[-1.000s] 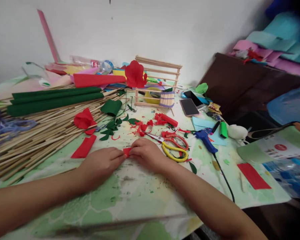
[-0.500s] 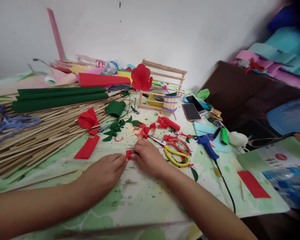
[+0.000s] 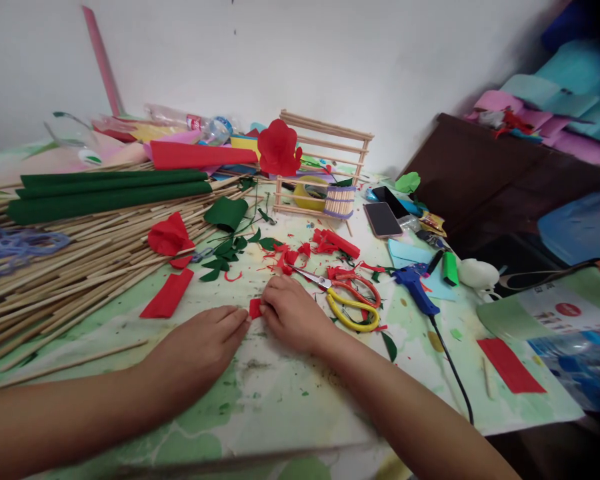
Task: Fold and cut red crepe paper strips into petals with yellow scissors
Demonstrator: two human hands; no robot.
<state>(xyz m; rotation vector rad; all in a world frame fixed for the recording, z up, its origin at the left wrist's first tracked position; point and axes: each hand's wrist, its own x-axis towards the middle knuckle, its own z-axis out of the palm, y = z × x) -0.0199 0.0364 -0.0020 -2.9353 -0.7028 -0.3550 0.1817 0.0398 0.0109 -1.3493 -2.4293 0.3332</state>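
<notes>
A small folded piece of red crepe paper (image 3: 255,308) lies low over the table between my two hands. The fingertips of my left hand (image 3: 213,340) press together at its left edge. My right hand (image 3: 293,313) has its fingers curled and pinches the right side, hiding part of the paper. Just right of that hand rest scissors (image 3: 353,323) with yellow and orange handles, their blades among red scraps (image 3: 290,259). To the left of my hands lies a flat red crepe paper strip (image 3: 167,295), with a crumpled red paper flower (image 3: 170,235) behind it.
Bundled wooden sticks (image 3: 95,260) fill the left side, with green paper rolls (image 3: 110,193) on top. A stick frame (image 3: 325,140) bearing a red flower (image 3: 279,148) stands at the back. A blue glue gun (image 3: 417,287), phone (image 3: 383,220) and red strip (image 3: 511,365) lie right.
The view has shifted slightly, so things on the left sit a little further left. Both hands keep the same hold on the red paper, with hardly any finger movement.
</notes>
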